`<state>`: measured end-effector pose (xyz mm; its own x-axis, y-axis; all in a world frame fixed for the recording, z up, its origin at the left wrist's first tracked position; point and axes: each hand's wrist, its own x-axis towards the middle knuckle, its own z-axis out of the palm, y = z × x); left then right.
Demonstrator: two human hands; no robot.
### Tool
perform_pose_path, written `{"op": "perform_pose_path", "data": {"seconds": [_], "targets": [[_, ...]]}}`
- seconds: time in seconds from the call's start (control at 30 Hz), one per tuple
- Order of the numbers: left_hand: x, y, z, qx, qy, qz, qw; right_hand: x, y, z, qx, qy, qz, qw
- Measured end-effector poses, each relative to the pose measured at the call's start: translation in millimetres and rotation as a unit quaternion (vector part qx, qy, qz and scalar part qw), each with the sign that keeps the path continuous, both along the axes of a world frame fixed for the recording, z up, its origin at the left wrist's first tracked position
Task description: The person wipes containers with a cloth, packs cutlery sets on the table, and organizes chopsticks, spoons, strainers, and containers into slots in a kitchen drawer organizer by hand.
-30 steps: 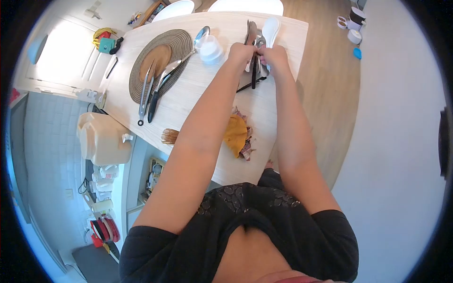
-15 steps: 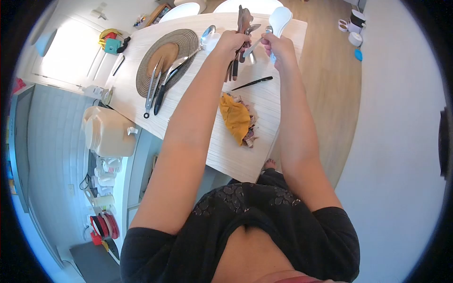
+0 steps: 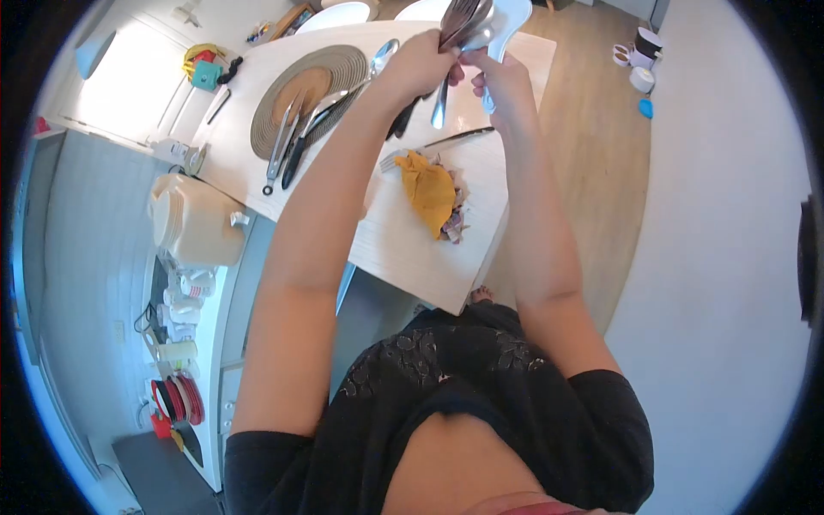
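My left hand (image 3: 427, 64) is closed around a bunch of cutlery (image 3: 463, 19), with several forks and spoons sticking out beyond the fingers. Beside it, almost touching, my right hand (image 3: 506, 86) grips a white rice paddle (image 3: 511, 19). Whether the right fingers also pinch a metal spoon at the bunch is unclear. Below the hands a fork (image 3: 446, 140) with a dark handle lies on the table, its tines close to a mustard-yellow cloth (image 3: 427, 190) with a patterned edge. Dark handles (image 3: 402, 120) show under my left wrist.
To the left, tongs (image 3: 279, 154), a black-handled utensil (image 3: 294, 161) and a large metal spoon (image 3: 384, 56) lie partly across a round woven placemat (image 3: 348, 77). A beige water dispenser (image 3: 197, 223) stands beside the pale table (image 3: 412, 257). White chairs are behind.
My hands have come together, bringing the paddle beside the cutlery bunch. The small utensil my right hand held out sideways now merges with the bunch. The table fork's tines have come into view.
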<state>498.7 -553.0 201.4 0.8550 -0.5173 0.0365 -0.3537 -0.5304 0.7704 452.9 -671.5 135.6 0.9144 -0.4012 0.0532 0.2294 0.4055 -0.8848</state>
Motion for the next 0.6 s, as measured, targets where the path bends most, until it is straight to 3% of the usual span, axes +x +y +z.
{"op": "perform_pose_path", "data": {"seconds": [0.07,0.13,0.2,0.23,0.27,0.33,0.37,0.43,0.5,0.6], "targets": [[-2,9,7,0.09,-0.107,0.014,0.99,-12,0,-4,-0.029,0.004,0.019,0.999],[-18,35,26,0.094,-0.154,0.05,0.982,-23,-5,-10,-0.061,0.002,0.042,0.997],[-31,77,51,0.043,-0.072,0.045,0.996,-31,-11,-28,-0.343,0.136,0.123,0.921],[-39,99,56,-0.008,-0.049,0.04,0.998,-30,-10,-40,-0.431,0.147,0.125,0.881],[-51,120,52,-0.11,-0.068,0.035,0.991,-27,-11,-50,-0.435,0.145,0.136,0.878],[-74,170,67,-0.034,-0.081,0.098,0.991,-21,-8,-65,-0.562,-0.002,0.143,0.814],[-88,193,72,-0.033,-0.073,0.13,0.988,-15,-9,-72,-0.563,-0.008,0.162,0.81],[-119,232,73,-0.078,-0.098,0.149,0.981,1,-10,-88,-0.698,-0.049,0.151,0.699],[-153,272,77,-0.05,-0.091,0.215,0.971,7,-11,-94,-0.709,0.014,0.135,0.692],[-203,334,60,0.019,-0.05,0.345,0.937,6,-14,-84,-0.671,0.072,0.133,0.726]]}}
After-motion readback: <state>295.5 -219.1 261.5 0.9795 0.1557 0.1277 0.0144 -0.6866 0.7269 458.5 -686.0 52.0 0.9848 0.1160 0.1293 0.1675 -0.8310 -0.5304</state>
